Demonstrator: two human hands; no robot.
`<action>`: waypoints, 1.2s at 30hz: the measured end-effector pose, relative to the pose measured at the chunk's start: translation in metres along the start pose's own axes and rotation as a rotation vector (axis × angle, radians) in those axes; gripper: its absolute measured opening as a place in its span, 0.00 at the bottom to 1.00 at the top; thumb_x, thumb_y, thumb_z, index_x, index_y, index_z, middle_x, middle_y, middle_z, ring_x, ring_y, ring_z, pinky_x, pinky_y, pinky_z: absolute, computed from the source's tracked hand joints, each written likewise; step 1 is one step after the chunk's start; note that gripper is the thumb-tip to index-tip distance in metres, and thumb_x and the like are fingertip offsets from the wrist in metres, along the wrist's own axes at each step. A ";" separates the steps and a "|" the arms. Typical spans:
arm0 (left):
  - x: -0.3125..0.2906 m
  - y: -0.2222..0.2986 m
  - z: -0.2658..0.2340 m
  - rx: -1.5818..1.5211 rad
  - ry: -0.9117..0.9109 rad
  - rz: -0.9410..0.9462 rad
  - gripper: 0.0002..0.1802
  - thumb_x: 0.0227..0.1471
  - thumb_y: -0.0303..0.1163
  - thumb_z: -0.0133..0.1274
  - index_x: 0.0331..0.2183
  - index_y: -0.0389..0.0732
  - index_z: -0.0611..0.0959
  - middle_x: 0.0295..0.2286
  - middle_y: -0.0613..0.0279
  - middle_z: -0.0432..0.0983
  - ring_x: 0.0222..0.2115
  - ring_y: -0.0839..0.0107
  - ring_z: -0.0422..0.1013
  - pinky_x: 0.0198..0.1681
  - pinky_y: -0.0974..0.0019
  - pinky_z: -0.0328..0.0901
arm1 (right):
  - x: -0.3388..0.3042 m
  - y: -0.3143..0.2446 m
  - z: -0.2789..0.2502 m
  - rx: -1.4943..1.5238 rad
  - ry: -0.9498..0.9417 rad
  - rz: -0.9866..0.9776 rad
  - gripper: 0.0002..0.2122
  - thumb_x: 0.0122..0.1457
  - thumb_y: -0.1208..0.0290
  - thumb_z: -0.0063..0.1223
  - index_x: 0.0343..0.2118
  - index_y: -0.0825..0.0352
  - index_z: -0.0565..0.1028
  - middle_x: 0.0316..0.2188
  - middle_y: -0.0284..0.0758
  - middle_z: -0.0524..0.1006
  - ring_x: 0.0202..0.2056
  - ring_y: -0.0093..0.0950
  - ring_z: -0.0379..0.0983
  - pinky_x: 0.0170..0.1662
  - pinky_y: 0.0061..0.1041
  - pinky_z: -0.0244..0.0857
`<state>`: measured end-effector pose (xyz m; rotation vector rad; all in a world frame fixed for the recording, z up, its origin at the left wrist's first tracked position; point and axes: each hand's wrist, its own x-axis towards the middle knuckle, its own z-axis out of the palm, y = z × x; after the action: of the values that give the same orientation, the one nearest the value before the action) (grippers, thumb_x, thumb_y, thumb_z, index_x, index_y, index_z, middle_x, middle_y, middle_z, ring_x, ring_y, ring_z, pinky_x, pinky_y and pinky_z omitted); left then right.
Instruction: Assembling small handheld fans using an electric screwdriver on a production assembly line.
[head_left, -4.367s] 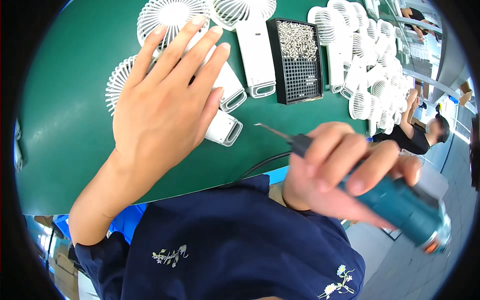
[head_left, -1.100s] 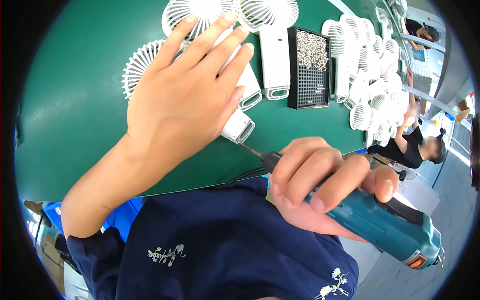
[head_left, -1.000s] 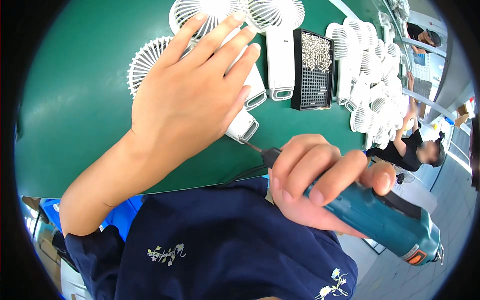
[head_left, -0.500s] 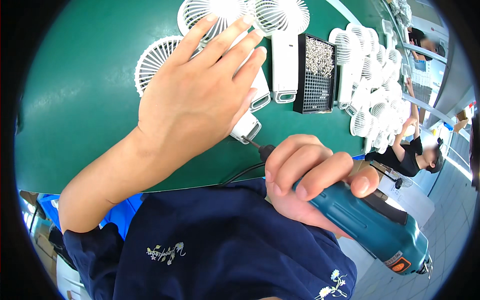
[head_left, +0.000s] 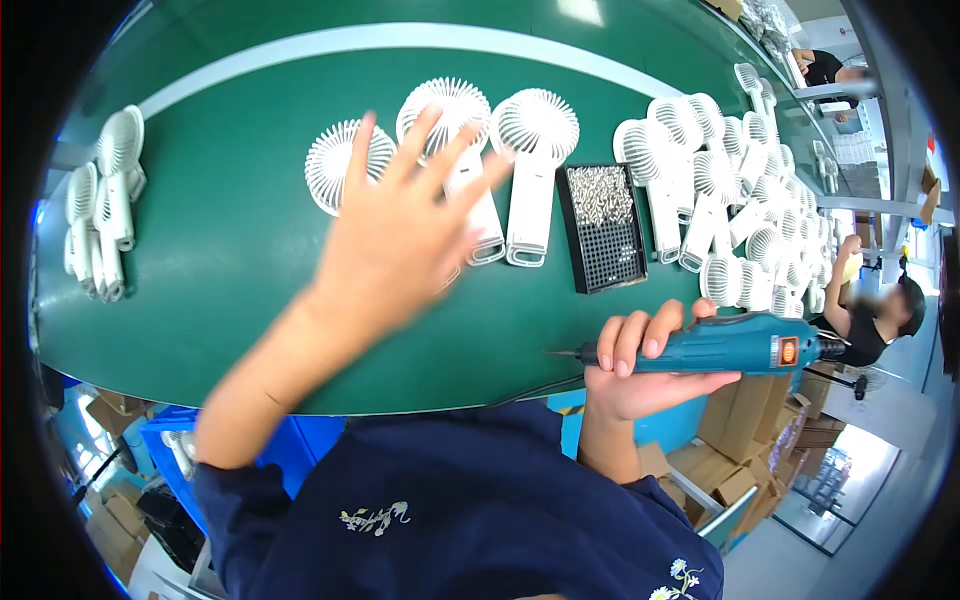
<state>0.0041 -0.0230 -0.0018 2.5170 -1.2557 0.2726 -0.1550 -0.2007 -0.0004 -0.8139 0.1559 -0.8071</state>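
In my right hand (head_left: 632, 375) is a teal electric screwdriver (head_left: 735, 346), its thin bit pointing left, clear of any fan. My left hand (head_left: 392, 235), slightly smeared by motion, has its fingers spread above a white handheld fan (head_left: 328, 172); it covers most of that fan's handle. Two more fans lie alongside: a middle fan (head_left: 440, 105), partly behind my fingers, and a right-hand fan (head_left: 533, 195). Beside them, a black screw tray (head_left: 608, 245) has loose small screws in its far half and a grid of holes in its near half.
Many white fans (head_left: 710, 180) are heaped at the right of the green table (head_left: 220, 260). A smaller stack of fans (head_left: 112, 195) lies at the far left. Cardboard boxes (head_left: 740, 420) stand below the right edge. Another person (head_left: 870, 320) works at the right.
The screwdriver bit has come away from the nearest fan's handle, and the tool has swung level. My left hand has lifted, fingers spreading wider. The view has shifted, showing more table.
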 end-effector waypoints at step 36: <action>-0.141 -0.244 -0.045 0.683 0.413 -1.012 0.36 0.47 0.48 0.63 0.49 0.32 0.73 0.44 0.44 0.70 0.47 0.48 0.62 0.51 0.45 0.56 | 0.004 0.023 -0.048 0.010 0.124 0.186 0.27 0.68 0.41 0.25 0.51 0.65 0.60 0.21 0.29 0.61 0.10 0.15 0.53 0.08 0.14 0.49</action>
<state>0.1148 0.2359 -0.0496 3.0069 0.3982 0.9930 -0.1586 -0.2223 -0.0494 -0.7282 0.3329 -0.6823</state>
